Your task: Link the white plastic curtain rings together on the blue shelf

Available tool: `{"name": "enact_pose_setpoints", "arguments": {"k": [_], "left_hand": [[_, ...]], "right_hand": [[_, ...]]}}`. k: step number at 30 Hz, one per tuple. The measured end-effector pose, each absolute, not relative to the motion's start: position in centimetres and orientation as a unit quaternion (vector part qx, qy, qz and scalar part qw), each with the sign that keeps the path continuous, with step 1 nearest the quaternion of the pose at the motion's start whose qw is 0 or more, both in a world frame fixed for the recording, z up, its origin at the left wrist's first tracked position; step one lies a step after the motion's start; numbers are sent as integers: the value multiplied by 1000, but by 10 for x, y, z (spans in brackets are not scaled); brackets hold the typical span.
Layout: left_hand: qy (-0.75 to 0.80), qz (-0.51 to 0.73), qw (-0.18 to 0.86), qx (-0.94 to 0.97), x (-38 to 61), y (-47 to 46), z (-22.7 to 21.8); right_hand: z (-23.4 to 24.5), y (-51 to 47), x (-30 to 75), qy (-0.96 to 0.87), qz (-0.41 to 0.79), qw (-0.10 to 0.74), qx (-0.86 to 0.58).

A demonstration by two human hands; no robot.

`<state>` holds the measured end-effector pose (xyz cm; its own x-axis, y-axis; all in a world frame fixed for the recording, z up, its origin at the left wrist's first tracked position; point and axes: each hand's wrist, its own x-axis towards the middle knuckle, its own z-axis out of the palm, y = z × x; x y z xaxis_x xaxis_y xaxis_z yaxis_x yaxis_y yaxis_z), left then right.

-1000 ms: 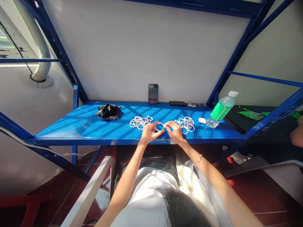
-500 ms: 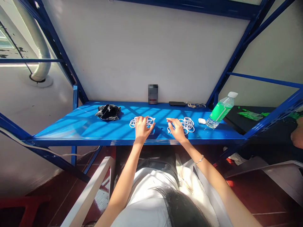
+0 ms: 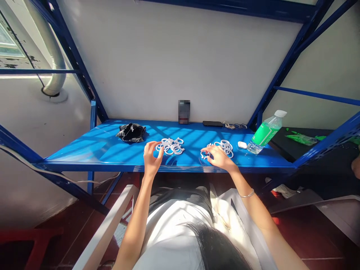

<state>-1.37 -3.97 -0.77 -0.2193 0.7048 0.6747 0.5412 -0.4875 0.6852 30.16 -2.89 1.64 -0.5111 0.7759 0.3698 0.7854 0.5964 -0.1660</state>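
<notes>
Two piles of white plastic rings with small knobs, like curtain rings, lie on a blue table (image 3: pixel 101 150). Beside the left pile of rings (image 3: pixel 173 146) my left hand (image 3: pixel 152 159) is raised at its left edge, fingers curved and thumb apart, with nothing seen in it. My right hand (image 3: pixel 221 157) reaches over the near left part of the right pile of rings (image 3: pixel 225 145). Its fingers and thumb are apart, the fingertips at the rings there; whether they touch one is hard to make out.
A crumpled black plastic bag (image 3: pixel 131 133) lies at the left. Against the wall stands a dark box-like object (image 3: pixel 184 111), near a black phone (image 3: pixel 213 123) and a coiled cable (image 3: pixel 234 125). At right are a white case (image 3: pixel 242 144) and a tilted-looking bottle (image 3: pixel 264 134). Blue posts (image 3: pixel 277 84) frame the table.
My left hand has moved left, off the left pile, uncovering its rings. My right hand has turned and shifted slightly right and down over the right pile. The view has shifted slightly.
</notes>
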Motion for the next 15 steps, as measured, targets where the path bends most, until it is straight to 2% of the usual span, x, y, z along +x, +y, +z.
{"name": "enact_pose_setpoints", "arguments": {"k": [4,9,15], "left_hand": [[441,574,345,598,-42,-76,-41],[260,517,603,549,-70,-71,-92],[272,545,710,354,-84,-60,-169]], "right_hand": [[11,-24,301,-883,-10,182,-433],[7,-19,292,-882,-30,169,-439],[6,-18,285,-893,-25,168,-417]]}}
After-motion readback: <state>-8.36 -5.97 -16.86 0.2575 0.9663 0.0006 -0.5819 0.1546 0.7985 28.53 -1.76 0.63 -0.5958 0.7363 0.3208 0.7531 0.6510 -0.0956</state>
